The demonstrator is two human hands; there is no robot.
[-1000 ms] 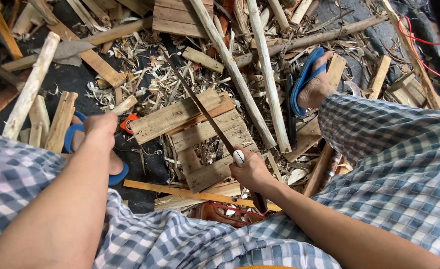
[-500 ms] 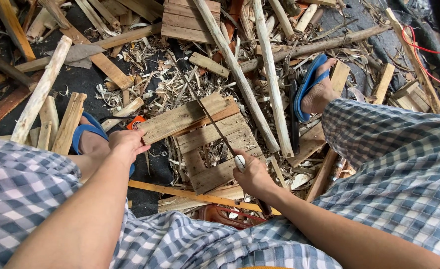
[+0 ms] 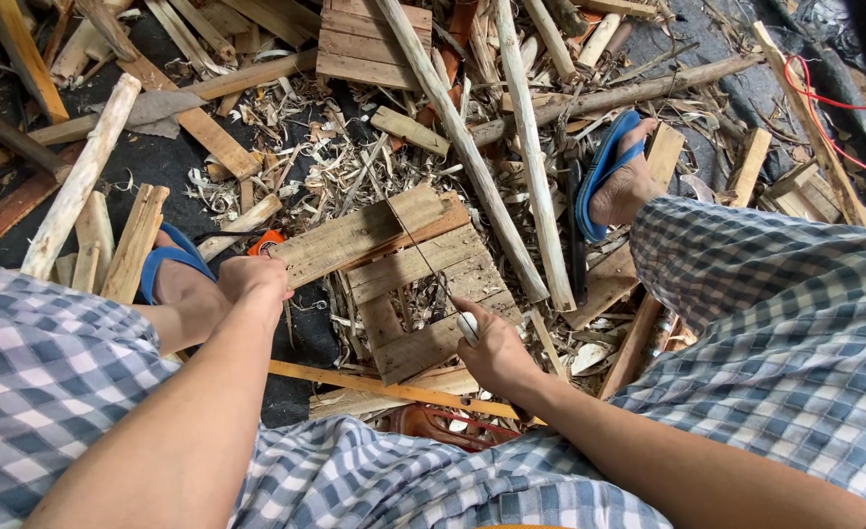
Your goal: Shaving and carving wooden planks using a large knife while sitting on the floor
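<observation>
Since the earlier frames the left hand (image 3: 253, 277) has come down from above the knee to rest at the near left corner of the slatted pallet piece (image 3: 403, 279), fingers curled over something I cannot make out, so how wide that grip is cannot be told; the right hand (image 3: 492, 351) stays wrapped around the pale handle of a long thin blade (image 3: 415, 245), which lies edge-on across the pallet piece from its near right side toward its far edge; nearest of all, checked shorts and both forearms fill the bottom of the view, and a yellow-orange strip (image 3: 394, 388) runs just below the pallet piece; to do this cut well, I judge the left hand should press the board flat and keep clear of the blade's line, with the blade kept upright; left of the pallet piece a foot in a blue sandal (image 3: 170, 266) rests among split sticks; right of it a second blue sandal (image 3: 604, 168) rests on a plank; beyond it lie two long pale poles (image 3: 506, 167), shavings and a small crate panel (image 3: 369, 44); no container shows, so nothing is held in one.
</observation>
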